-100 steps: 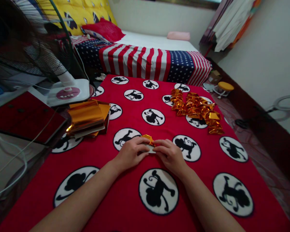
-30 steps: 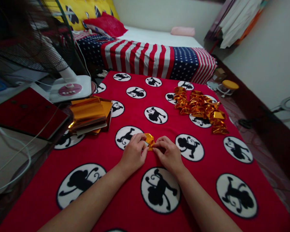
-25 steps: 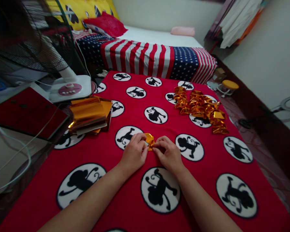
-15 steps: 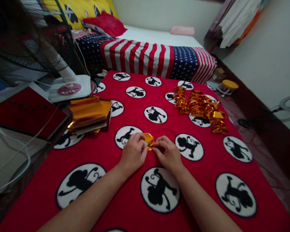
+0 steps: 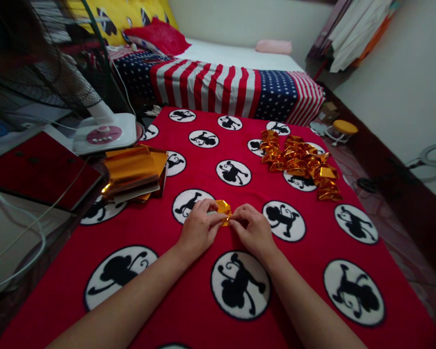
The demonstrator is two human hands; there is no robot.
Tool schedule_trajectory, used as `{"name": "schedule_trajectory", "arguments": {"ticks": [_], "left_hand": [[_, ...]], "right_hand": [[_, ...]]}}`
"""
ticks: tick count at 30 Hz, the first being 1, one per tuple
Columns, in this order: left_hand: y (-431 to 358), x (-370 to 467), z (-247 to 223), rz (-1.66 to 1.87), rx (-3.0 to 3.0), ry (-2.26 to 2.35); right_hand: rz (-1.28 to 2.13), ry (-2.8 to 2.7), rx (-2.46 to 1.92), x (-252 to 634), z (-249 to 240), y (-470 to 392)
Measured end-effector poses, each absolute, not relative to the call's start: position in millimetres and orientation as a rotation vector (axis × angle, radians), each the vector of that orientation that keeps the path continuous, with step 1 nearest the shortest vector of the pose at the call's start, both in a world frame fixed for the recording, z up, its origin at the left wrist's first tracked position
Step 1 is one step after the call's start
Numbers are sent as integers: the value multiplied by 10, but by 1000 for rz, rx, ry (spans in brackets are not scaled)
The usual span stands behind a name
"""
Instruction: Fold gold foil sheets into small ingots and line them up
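A small, partly folded sheet of gold foil paper is between my hands over the middle of the red cloth. My left hand grips its left side, with the thumb stretched across the near edge. At the right edge my right hand pinches the foil between thumb and fingertips. Fingers of both hands hide part of the paper. To the left lies a stack of flat gold foil sheets. Several folded gold foil pieces sit in rows at the far right of the cloth.
The red cloth with monkey circles covers the surface before me. A fan base and a dark red panel stand on the left. Behind is a bed with a striped, starred cover. A yellow-topped stool is on the right.
My left thumb has moved right and up across the foil's near edge, covering more of it. My right hand keeps its pinch almost in place.
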State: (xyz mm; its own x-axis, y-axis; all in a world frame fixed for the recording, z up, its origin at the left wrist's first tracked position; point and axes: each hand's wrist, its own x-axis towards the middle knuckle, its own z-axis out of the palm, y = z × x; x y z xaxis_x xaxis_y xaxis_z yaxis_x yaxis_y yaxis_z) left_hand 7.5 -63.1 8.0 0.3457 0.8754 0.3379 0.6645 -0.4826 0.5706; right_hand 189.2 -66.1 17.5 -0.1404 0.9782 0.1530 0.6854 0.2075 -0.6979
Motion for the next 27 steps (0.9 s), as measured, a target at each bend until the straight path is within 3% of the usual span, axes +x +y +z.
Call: {"name": "schedule_trajectory", "arguments": {"ticks": [11, 27], "left_hand": [[-609, 75, 64, 875, 2316, 1358], [-412, 309, 110, 804, 2275, 1569]], "right_hand": [[833, -1869, -1956, 1797, 259, -284], [744, -1992, -1907, 1928, 332, 63]]}}
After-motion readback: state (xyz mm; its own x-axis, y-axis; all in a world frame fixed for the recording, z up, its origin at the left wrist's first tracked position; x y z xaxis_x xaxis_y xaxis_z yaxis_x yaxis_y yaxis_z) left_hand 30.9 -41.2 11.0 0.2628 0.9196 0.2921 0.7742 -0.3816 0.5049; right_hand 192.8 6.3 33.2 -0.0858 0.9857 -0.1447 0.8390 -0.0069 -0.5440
